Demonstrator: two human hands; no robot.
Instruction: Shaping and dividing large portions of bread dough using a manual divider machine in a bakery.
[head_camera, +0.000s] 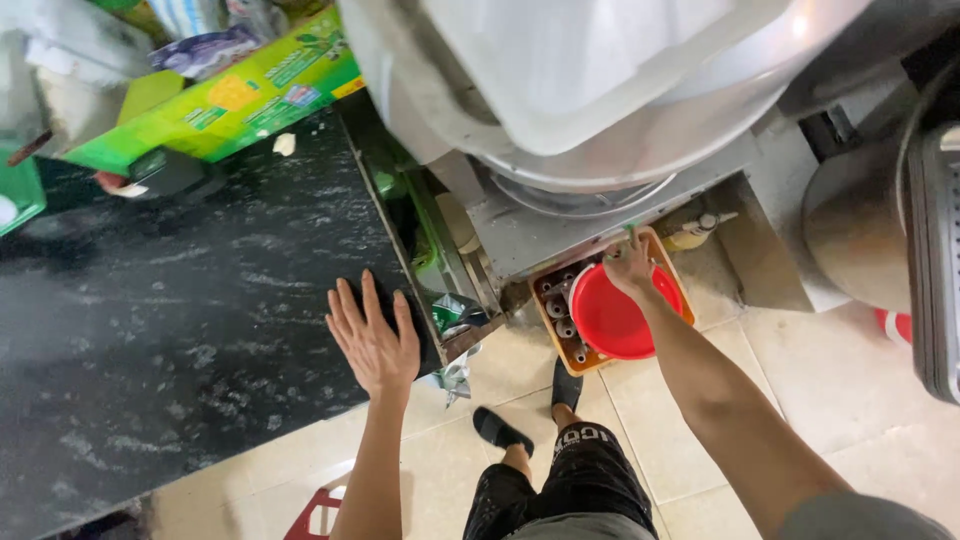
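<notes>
Your right forearm nearest lens, entering at 5 o'clock, running up toward centre. Left to right: black marbled counter (180, 290) fills 9 o'clock side; your left hand (372, 340) flat on its edge, fingers spread wide, gripping nothing. Green carton (220, 100) at 11 o'clock on counter. Your feet on tiled floor (790, 400) at 6 o'clock. Red bowl (615, 320) right of centre, resting on orange crate (565, 330) of small bottles. Your right hand (630, 268) at bowl's top rim, fingers curled; actual grip cannot tell.

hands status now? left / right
Left hand: open, flat on the black counter.
Right hand: down at the red bowl; grip cannot be told.
</notes>
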